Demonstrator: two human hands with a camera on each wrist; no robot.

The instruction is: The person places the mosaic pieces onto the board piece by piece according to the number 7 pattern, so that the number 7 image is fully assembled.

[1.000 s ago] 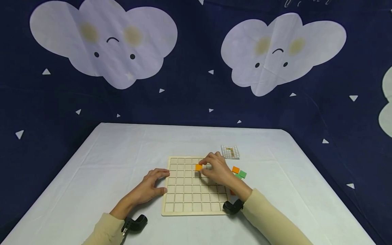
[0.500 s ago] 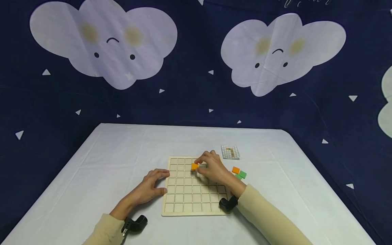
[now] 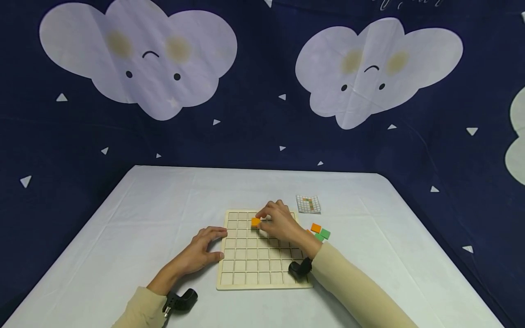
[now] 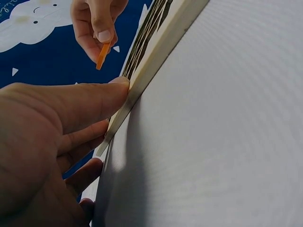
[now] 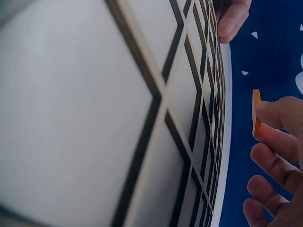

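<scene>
Now we see the right hand pinching an orange tile above the gridded board.
The left hand, thumb and fingers apart, touches its left edge; script on the backdrop is cropped beyond our reading.

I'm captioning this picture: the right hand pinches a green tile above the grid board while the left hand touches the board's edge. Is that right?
Not quite: the tile the right hand pinches above the grid board is orange, as the right wrist view shows; the rest stands.
</scene>
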